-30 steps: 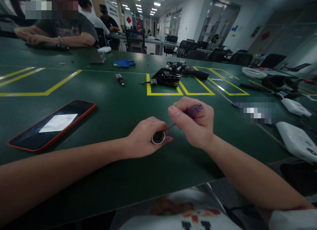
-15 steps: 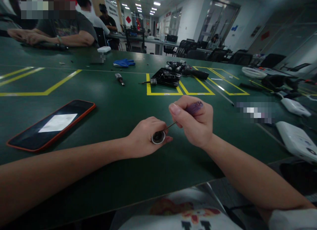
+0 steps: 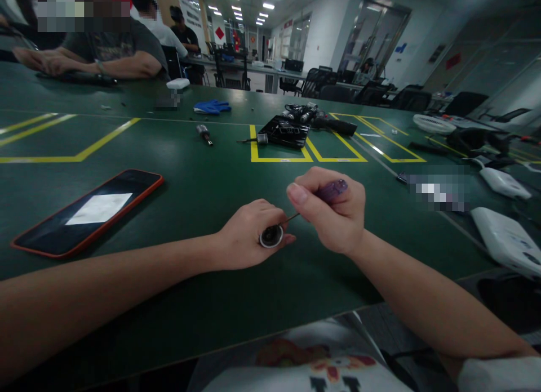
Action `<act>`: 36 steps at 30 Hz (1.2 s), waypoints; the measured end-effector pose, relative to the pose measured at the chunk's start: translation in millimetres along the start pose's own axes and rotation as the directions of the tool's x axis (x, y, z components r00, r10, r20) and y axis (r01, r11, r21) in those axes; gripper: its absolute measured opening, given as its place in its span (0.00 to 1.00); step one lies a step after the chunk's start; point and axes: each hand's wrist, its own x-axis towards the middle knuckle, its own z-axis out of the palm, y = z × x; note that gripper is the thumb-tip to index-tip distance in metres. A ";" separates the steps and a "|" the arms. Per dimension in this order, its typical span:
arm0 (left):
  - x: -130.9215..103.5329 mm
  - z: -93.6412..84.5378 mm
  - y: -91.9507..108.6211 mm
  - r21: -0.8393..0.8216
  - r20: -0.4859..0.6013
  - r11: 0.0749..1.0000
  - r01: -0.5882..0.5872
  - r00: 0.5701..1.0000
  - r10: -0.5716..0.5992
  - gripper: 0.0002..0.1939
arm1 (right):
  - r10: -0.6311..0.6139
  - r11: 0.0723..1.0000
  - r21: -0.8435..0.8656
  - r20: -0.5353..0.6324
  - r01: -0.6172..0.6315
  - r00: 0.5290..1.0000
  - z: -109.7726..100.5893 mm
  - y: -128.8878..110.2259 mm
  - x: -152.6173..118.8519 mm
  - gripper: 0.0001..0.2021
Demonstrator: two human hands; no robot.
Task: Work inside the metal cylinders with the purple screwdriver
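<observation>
Near the middle of the green table [image 3: 186,302], my left hand [image 3: 249,234] is wrapped round a small round part [image 3: 271,236] with a pale rim and a dark hollow inside. My right hand [image 3: 332,212] is closed round the purple handle of a screwdriver [image 3: 333,190]. The screwdriver's thin shaft slants down and left to the upper edge of the round part; its tip cannot be made out.
An orange-edged phone [image 3: 91,212] lies at the left. Farther back are a metal-ended piece [image 3: 204,134], a blue glove [image 3: 212,107] and a black bag [image 3: 285,131]. White devices [image 3: 505,237] lie at the right. A person's forearms [image 3: 127,65] rest across the table.
My right hand has shifted very slightly downward with the screwdriver. My left hand keeps its hold on the round part, almost still.
</observation>
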 end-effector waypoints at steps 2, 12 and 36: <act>0.4 -0.3 0.9 0.016 0.000 1.000 -0.012 1.000 0.012 0.09 | 0.032 0.999 0.029 -0.013 -0.032 0.999 0.8 1.3 0.2 0.13; 2.5 -1.8 3.0 0.016 -0.010 1.000 -0.010 1.000 0.010 0.10 | 0.050 0.994 0.102 -0.061 -0.044 0.997 3.5 4.7 0.7 0.12; 1.5 -0.2 -0.2 0.035 -0.020 0.998 -0.060 0.998 0.060 0.09 | 0.041 0.994 0.104 -0.044 -0.036 0.998 2.4 4.8 0.2 0.12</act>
